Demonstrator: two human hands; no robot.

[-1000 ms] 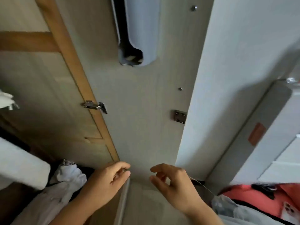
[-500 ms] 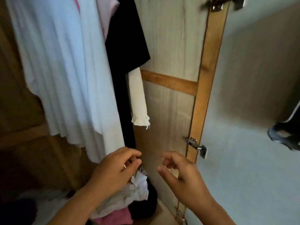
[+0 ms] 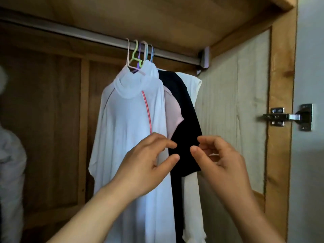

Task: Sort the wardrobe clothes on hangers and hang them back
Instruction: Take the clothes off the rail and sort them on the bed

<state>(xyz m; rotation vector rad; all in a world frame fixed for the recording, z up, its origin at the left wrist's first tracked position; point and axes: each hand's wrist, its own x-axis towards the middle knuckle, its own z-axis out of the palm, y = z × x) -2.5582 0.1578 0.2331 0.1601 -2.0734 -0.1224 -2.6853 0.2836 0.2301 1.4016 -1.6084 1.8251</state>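
**Both hands raised before the hanging clothes**

My left hand (image 3: 149, 162) floats in front of the white high-collared garment (image 3: 129, 123), fingers loosely curled, thumb and forefinger apart, gripping nothing. Behind hang a pink top (image 3: 172, 109), a black shirt (image 3: 185, 120) and a cream garment (image 3: 192, 88) on coloured hangers (image 3: 138, 55) over the rail (image 3: 87, 35). My right hand (image 3: 217, 158) mirrors it, half-open and empty.

metal rail (image 3: 98, 36) — coloured hangers (image 3: 140, 53), hanging garments (image 3: 133, 123)

Several garments (image 3: 133, 123) hang bunched together on hangers (image 3: 138, 55) from a rail (image 3: 175, 54), behind and above both hands. The left hand (image 3: 149, 160) and right hand (image 3: 219, 160) sit side by side before them, possibly not touching. A door hinge (image 3: 287, 117) lies right of the right hand.
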